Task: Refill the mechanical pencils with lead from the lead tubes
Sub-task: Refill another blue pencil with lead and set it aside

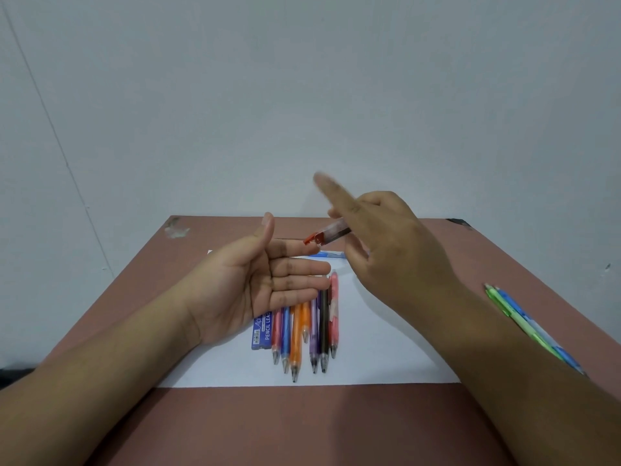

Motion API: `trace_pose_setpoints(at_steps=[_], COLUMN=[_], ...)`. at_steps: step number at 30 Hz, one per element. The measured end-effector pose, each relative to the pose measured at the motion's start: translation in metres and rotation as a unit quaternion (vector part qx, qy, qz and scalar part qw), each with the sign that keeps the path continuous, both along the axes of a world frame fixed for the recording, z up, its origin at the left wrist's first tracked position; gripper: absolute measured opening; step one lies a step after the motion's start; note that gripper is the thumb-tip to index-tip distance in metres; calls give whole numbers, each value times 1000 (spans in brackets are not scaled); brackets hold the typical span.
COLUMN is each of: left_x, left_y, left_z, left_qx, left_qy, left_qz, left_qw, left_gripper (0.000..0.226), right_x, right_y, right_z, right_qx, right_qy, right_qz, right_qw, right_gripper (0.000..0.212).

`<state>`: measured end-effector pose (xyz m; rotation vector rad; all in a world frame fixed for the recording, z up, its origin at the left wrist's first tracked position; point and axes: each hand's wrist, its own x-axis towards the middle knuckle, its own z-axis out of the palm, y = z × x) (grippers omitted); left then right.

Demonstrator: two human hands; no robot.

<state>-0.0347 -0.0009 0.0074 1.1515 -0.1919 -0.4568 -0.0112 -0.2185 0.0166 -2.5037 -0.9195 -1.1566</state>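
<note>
My right hand [386,243] holds a clear lead tube with a red cap [324,235], tilted so the red end points down toward my left fingertips; its index finger is raised and blurred. My left hand [265,284] is flat, palm up, fingers together, just under the tube's red end. Below my hands, several mechanical pencils [302,331] in red, blue, orange, purple, black and pink lie side by side on a white sheet [386,348], tips toward me. A blue pencil-lead case [262,332] lies left of them, partly hidden by my left hand.
A brown table [302,425] stands against a pale wall. A green pencil [517,317] and a blue pencil [537,326] lie near the right edge, partly under my right forearm. Another blue object [327,254] lies at the sheet's far edge.
</note>
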Motion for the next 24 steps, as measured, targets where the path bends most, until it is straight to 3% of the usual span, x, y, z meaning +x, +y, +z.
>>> trace_pose_setpoints(at_steps=[2, 4, 8, 13, 18, 19, 22, 24], left_x=[0, 0, 0, 0, 1, 1, 1, 0], left_y=[0, 1, 0, 1, 1, 1, 1, 1], left_z=[0, 0, 0, 0, -1, -1, 0, 0], left_qx=[5, 7, 3, 0, 4, 3, -2, -6], left_qy=[-3, -4, -3, 0, -2, -1, 4, 4], left_qz=[-2, -2, -2, -4, -5, -4, -4, -5], left_qw=[1000, 1000, 1000, 1000, 1000, 1000, 1000, 1000], left_gripper=[77, 77, 77, 78, 77, 77, 77, 76], right_x=[4, 5, -3, -4, 0, 0, -2, -4], right_y=[-4, -4, -1, 2, -3, -3, 0, 1], right_z=[-2, -2, 1, 1, 0, 0, 1, 2], right_qx=[-28, -26, 5, 11, -27, -26, 7, 11], right_qy=[-41, -40, -3, 21, -44, -36, 22, 29], right_qz=[23, 27, -1, -18, 26, 24, -10, -13], right_qw=[998, 998, 1000, 1000, 998, 999, 1000, 999], right_gripper=[49, 46, 78, 90, 44, 45, 80, 89])
